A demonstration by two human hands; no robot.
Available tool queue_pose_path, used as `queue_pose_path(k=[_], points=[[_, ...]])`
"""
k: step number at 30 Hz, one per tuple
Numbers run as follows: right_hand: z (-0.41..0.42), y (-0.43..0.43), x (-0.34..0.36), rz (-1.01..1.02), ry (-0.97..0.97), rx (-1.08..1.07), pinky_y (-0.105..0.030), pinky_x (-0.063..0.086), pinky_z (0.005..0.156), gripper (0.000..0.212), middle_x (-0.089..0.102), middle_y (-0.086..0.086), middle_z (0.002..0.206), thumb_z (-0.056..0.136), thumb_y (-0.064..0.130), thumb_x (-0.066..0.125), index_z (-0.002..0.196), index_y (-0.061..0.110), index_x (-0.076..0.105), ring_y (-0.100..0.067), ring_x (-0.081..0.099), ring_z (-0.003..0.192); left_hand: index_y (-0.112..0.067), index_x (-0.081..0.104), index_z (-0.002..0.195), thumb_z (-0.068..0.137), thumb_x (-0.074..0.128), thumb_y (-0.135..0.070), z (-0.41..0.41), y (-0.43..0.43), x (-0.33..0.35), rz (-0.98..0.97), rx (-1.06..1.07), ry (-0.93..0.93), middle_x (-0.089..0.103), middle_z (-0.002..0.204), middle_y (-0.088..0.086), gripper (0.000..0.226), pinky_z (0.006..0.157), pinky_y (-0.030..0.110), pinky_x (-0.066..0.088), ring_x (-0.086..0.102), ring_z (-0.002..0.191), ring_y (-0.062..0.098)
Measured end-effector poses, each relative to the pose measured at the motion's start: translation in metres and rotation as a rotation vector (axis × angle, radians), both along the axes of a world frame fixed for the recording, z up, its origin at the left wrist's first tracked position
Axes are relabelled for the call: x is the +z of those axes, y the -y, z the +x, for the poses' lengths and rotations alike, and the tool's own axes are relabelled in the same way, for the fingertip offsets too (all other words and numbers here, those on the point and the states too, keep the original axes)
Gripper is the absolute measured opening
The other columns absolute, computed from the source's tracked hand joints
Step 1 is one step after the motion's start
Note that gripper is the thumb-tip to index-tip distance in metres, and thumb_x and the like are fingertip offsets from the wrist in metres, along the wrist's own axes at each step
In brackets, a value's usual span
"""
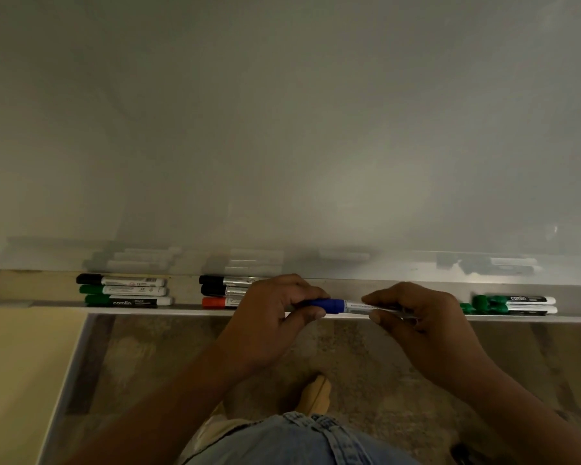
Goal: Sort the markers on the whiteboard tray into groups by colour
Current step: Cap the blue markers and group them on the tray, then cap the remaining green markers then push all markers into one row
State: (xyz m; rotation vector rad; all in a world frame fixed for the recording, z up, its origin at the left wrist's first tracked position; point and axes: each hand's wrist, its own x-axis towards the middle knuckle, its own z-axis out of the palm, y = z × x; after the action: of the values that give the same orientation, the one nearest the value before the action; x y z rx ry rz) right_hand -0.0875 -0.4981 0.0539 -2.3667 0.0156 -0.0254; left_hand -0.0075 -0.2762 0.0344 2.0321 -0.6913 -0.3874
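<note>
Both hands hold one blue marker (344,306) level above the front lip of the whiteboard tray (188,310). The left hand (275,317) has its grip closed around the blue cap end, thumb below and fingers curled over the top. The right hand (420,317) pinches the white barrel, its grip narrow, with the thumb under the barrel and the fingertips on top.

To the left of the hands, three markers lie side by side in the tray: two black-capped markers (225,285) behind a red-capped marker (219,302), their barrels partly hidden by the left hand. Further left lies another cluster, a black-capped marker (119,280) at the back and two green-capped markers (125,295) in front. To the right of the hands, a group of green markers (514,304) rests near the tray's end. The whiteboard (282,129) rises behind.
</note>
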Motion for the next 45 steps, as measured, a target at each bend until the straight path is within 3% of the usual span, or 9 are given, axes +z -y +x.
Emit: queue_pose_path(k=[10,15,21,25,28,33,38,41,45], points=[[0.011,0.002,-0.01,-0.024,-0.006,0.039,-0.009,0.048,0.069,0.027,0.062,0.027,0.094,0.082,0.023,0.067,0.105,0.037,0.065,0.005,0.059,0.088,-0.022,0.068,0.111,0.088,0.064,-0.025,0.0,0.0,-0.009,0.103,0.05,0.104,0.069,0.097,-0.006,0.024,0.076,0.013,0.041,0.057,0.084,0.002],[0.011,0.012,-0.044,-0.015,-0.053,-0.05,-0.009,0.049,0.072,0.044,0.061,0.021,0.1,0.079,0.015,0.07,0.118,0.03,0.057,0.004,0.059,0.092,-0.032,0.061,0.119,0.091,0.057,-0.034,-0.003,0.004,-0.029,0.272,0.158,0.156,0.071,0.101,-0.009,0.029,0.079,0.021,0.041,0.061,0.088,0.007],[0.023,0.026,-0.079,-0.103,-0.025,-0.164,-0.008,0.042,0.069,0.026,0.063,0.01,0.092,0.077,0.013,0.075,0.099,0.024,0.067,0.002,0.056,0.078,-0.033,0.062,0.115,0.092,0.055,-0.034,0.005,0.02,-0.054,0.389,0.189,0.184,0.07,0.093,-0.007,0.024,0.07,0.023,0.041,0.059,0.079,0.01],[0.023,0.025,-0.092,-0.166,0.03,-0.141,-0.026,0.051,0.078,0.019,0.069,0.001,0.097,0.081,0.016,0.071,0.1,0.019,0.071,-0.011,0.061,0.084,-0.031,0.065,0.105,0.09,0.056,-0.032,0.008,0.026,-0.067,0.474,0.167,0.208,0.065,0.093,-0.008,0.018,0.067,0.024,0.038,0.058,0.083,0.011],[0.023,0.023,-0.099,-0.192,0.001,-0.15,-0.028,0.049,0.08,0.019,0.07,-0.001,0.099,0.084,0.017,0.067,0.102,0.019,0.071,-0.014,0.059,0.088,-0.03,0.066,0.101,0.09,0.056,-0.033,0.009,0.028,-0.072,0.517,0.17,0.202,0.064,0.093,-0.008,0.015,0.065,0.025,0.039,0.056,0.081,0.011],[0.023,0.024,-0.104,-0.195,-0.091,-0.135,-0.03,0.05,0.085,0.025,0.066,0.003,0.106,0.084,0.022,0.066,0.109,0.023,0.068,-0.012,0.055,0.094,-0.03,0.065,0.102,0.086,0.059,-0.04,0.006,0.031,-0.072,0.536,0.189,0.199,0.064,0.096,-0.009,0.019,0.068,0.025,0.044,0.057,0.085,0.012],[0.015,0.039,-0.097,-0.166,-0.054,-0.159,-0.027,0.05,0.078,0.018,0.066,0.004,0.097,0.083,0.021,0.068,0.102,0.021,0.069,-0.011,0.056,0.088,-0.03,0.065,0.103,0.085,0.059,-0.044,0.003,0.038,-0.069,0.499,0.184,0.239,0.063,0.096,-0.01,0.024,0.065,0.022,0.038,0.057,0.084,0.009],[0.005,0.062,-0.088,-0.161,0.008,-0.178,-0.026,0.049,0.073,0.013,0.068,0.003,0.092,0.082,0.016,0.069,0.094,0.02,0.07,-0.013,0.059,0.083,-0.029,0.063,0.112,0.085,0.059,-0.046,-0.002,0.055,-0.065,0.44,0.13,0.228,0.064,0.101,-0.009,0.032,0.072,0.026,0.046,0.059,0.089,0.011],[-0.017,0.113,-0.083,-0.15,0.001,-0.337,-0.014,0.043,0.071,0.023,0.062,0.012,0.09,0.079,0.013,0.071,0.099,0.025,0.068,-0.003,0.058,0.079,-0.027,0.062,0.115,0.086,0.058,-0.046,-0.01,0.091,-0.056,0.355,0.023,0.243,0.064,0.107,-0.009,0.035,0.079,0.028,0.048,0.059,0.095,0.012]])
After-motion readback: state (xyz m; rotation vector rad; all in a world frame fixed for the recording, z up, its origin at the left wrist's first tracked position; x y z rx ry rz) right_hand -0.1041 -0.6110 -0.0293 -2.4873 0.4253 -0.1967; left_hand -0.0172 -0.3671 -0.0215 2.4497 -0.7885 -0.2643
